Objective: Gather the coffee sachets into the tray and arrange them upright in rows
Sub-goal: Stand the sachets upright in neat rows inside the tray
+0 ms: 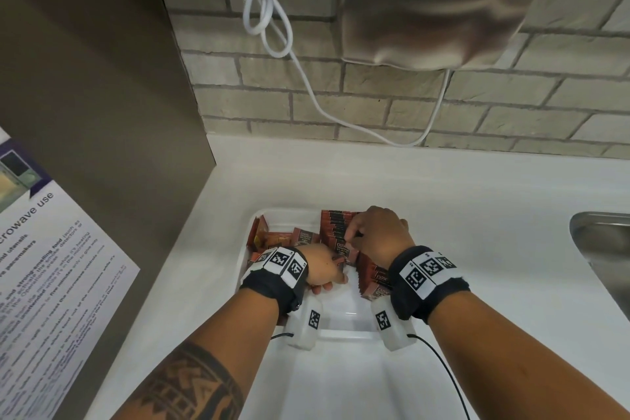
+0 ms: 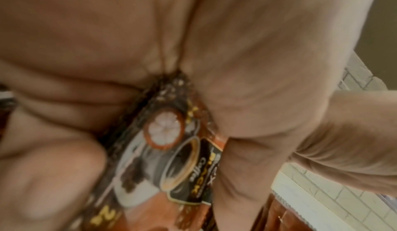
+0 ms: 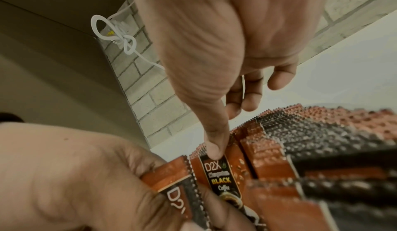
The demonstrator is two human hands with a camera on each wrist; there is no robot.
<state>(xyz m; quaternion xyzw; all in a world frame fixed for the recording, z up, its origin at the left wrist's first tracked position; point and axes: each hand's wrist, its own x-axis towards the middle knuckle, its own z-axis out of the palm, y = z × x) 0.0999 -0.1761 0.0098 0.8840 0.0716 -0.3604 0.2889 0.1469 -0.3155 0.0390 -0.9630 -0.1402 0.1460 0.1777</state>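
A white tray [image 1: 283, 212] sits on the white counter. A row of upright brown-and-black coffee sachets [image 1: 335, 232] runs along its right side, and a few loose sachets [image 1: 283, 239] lie at its left. My right hand [image 1: 353, 237] holds the row, with the thumb [image 3: 214, 151] on the top edge of the front sachet [image 3: 219, 175] and the fingers curled behind it. My left hand [image 1: 335, 278] grips one sachet [image 2: 171, 158] between thumb and fingers. That sachet [image 3: 171, 183] is held just in front of the row [image 3: 322, 132].
A steel sink [image 1: 600, 249] is set into the counter at the right. A hand dryer [image 1: 443, 3] and its looped white cord [image 1: 306, 78] hang on the brick wall behind. A brown panel [image 1: 102, 112] with a printed notice [image 1: 51, 266] stands at the left.
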